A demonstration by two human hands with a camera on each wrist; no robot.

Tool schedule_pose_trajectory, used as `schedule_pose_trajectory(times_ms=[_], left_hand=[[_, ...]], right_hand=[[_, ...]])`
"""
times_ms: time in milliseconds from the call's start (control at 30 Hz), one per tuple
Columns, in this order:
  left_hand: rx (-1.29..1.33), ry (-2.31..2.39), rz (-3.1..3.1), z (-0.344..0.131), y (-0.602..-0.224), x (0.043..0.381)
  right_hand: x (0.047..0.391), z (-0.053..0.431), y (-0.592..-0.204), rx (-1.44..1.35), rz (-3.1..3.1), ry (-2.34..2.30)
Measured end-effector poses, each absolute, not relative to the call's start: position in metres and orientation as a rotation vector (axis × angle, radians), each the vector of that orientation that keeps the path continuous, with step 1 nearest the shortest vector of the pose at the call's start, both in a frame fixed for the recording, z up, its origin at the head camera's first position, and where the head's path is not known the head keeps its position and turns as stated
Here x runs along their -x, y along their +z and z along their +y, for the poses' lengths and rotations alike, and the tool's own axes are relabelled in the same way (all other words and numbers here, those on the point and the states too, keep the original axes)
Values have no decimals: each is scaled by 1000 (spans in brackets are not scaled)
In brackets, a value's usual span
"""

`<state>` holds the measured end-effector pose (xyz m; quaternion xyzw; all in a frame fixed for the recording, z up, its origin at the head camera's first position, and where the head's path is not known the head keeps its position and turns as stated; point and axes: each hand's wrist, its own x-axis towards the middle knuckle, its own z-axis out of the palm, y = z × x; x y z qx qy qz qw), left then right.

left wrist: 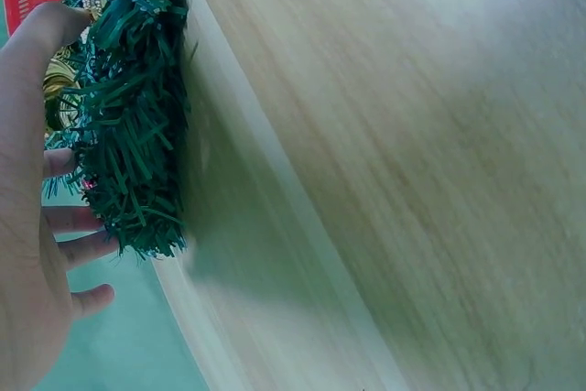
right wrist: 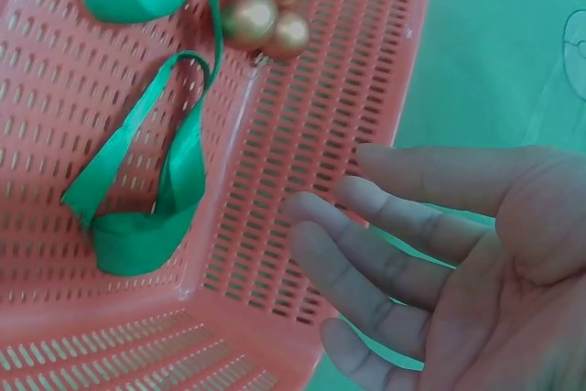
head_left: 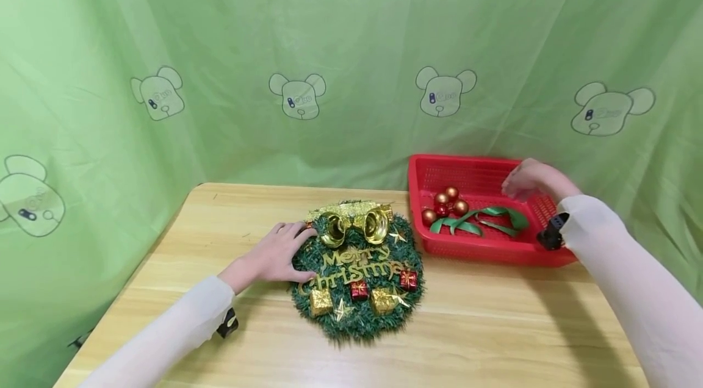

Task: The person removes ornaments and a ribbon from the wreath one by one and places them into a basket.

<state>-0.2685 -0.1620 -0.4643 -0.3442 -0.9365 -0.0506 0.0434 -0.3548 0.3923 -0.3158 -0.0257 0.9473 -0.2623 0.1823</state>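
A round green Christmas wreath lies on the table, with two gold bells, "Merry Christmas" lettering, small gift boxes and stars on it. My left hand rests at its left edge, thumb and fingers spread over the decorations; in the left wrist view the green tinsel side shows beside the fingers. Over the right part of a red basket, my right hand hangs with loosely bent fingers and holds nothing. Inside that basket are a green ribbon and a cluster of gold and red balls, both apart from the hand.
The wooden table carries the wreath near its middle and the basket at the back right. A green curtain with bear-head outlines hangs behind and at the sides. The basket stands close to the wreath's right side.
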Motion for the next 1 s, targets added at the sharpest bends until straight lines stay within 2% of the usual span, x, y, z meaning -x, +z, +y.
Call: schedule_pose_trajectory(times_ms=[500, 833, 1000], left_hand=[[1040, -169, -2841, -159, -458, 273], [967, -223, -2769, -153, -426, 280], [939, -271, -2751, -143, -409, 280]], right_hand=[[334, 352, -301, 161, 2802, -841], [296, 294, -287, 472, 3066, -932], [278, 261, -294, 638, 3113, -1065]])
